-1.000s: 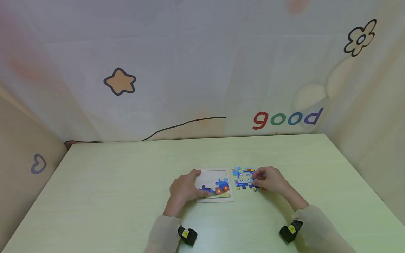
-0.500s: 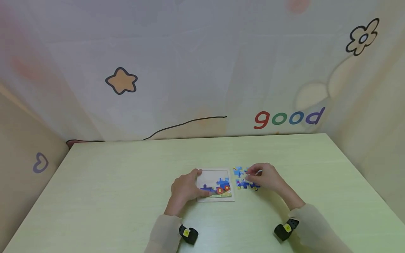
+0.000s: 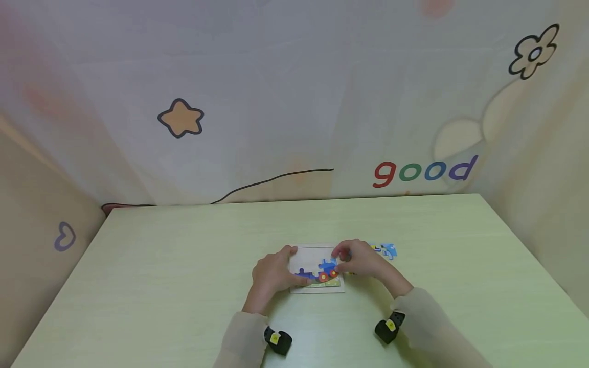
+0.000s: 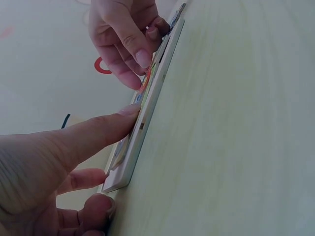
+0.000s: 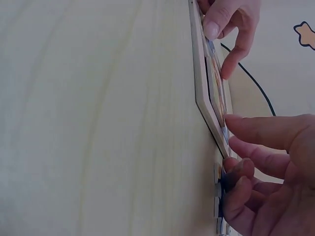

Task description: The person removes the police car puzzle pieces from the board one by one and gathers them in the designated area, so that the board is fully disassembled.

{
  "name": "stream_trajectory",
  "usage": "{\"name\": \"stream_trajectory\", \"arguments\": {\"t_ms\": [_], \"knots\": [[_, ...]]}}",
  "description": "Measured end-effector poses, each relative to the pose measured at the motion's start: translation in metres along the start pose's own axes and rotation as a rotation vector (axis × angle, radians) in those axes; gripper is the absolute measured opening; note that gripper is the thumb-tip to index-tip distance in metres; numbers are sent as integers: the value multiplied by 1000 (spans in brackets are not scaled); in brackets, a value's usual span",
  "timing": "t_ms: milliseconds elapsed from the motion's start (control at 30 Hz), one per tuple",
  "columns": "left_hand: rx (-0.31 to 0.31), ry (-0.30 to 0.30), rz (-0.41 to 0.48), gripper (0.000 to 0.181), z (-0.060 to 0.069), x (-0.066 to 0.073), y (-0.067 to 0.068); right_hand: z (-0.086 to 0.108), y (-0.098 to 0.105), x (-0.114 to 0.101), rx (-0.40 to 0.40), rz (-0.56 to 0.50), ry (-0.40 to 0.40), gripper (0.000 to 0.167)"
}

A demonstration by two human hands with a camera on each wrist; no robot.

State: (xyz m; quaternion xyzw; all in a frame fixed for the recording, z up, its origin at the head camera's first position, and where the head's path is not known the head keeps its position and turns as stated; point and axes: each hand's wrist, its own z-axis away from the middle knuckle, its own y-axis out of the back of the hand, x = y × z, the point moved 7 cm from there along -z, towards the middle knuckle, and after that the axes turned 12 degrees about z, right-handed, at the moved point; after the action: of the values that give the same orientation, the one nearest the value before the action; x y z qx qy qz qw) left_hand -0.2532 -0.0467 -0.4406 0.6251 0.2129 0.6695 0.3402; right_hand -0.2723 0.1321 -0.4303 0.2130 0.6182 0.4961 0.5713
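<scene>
A jigsaw puzzle tray (image 3: 317, 291) with a pale rim lies on the table. Fitted jigsaw pieces (image 3: 327, 266) along its lower part show a blue vehicle with red-and-yellow wheels; the upper part shows bare board. My left hand (image 3: 272, 273) grips the tray's left side, its thumb (image 4: 98, 132) lying over the fitted pieces and the other fingers beside the edge. Over the tray's right edge, my right hand (image 3: 361, 259) pinches a small blue jigsaw piece, mostly hidden by the fingers. In the right wrist view, its thumb and forefinger meet at the tray's surface.
Loose jigsaw pieces (image 3: 388, 250) lie to the right of the tray, partly covered by the right hand. The right wrist view shows them edge-on (image 5: 218, 196) beneath the curled fingers. A printed cloth backdrop (image 3: 276, 102) rises behind the table (image 3: 184, 286).
My right hand has moved left from the loose pieces to the tray's right edge, carrying a jigsaw piece. The left hand keeps its hold on the tray. The head view has shifted slightly.
</scene>
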Motion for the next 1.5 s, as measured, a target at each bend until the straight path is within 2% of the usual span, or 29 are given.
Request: {"name": "stream_trajectory", "arguments": {"t_ms": [167, 300, 633, 933, 1200, 1367, 1500], "knots": [[-2, 0, 4, 80, 0, 1, 1, -3, 0, -2, -17, 29, -34, 20], [4, 3, -1, 80, 0, 0, 2, -4, 0, -5, -30, 59, -23, 21], [1, -6, -2, 80, -1, -1, 1, -3, 0, -7, -9, 65, -33, 26], [5, -3, -3, 80, -1, -2, 2, -2, -2, -7, 13, -30, -19, 26], [-1, -13, 7, 80, -1, -3, -1, -1, 0, -6, 56, -68, -4, 5], [4, -15, 2, 80, -1, -2, 0, 2, 6, -6, 82, -116, 20, 4], [8, -12, 0, 79, -1, -2, 0, 7, 12, -3, 99, -179, 58, 12]]}}
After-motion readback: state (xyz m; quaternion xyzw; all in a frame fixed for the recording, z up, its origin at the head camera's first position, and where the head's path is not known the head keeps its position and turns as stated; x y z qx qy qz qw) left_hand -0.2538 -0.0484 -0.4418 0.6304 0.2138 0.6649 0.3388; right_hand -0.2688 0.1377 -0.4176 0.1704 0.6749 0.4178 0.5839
